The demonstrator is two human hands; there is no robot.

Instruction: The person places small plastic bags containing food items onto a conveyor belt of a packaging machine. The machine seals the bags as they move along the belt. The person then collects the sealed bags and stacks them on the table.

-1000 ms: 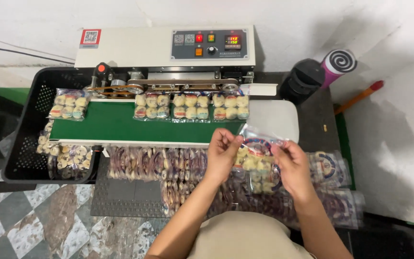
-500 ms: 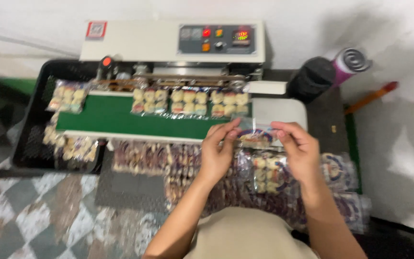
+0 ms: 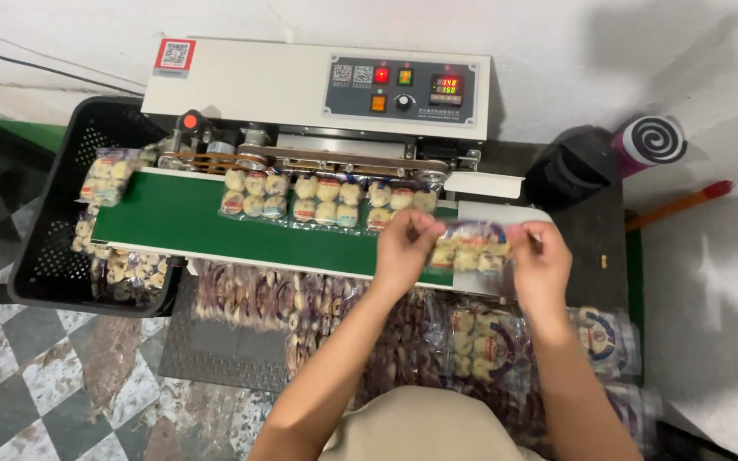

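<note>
- At the right end of the green conveyor belt (image 3: 181,218), both hands hold one clear bag of small round cakes (image 3: 469,247) just above the belt.
- Left hand (image 3: 403,248) pinches the bag's left top corner; right hand (image 3: 540,260) pinches the right corner, stretching the open mouth flat.
- Judged from this, the step in hand is feeding the bag into the sealer; the next move calls for a level mouth lined up with the sealing slot (image 3: 343,162).
- Three filled bags (image 3: 326,201) ride the belt under the band sealer (image 3: 318,85); another (image 3: 106,177) reaches the far end over the black crate (image 3: 61,256).
- More unsealed bags (image 3: 301,299) lie heaped on the counter near the person's lap.
</note>
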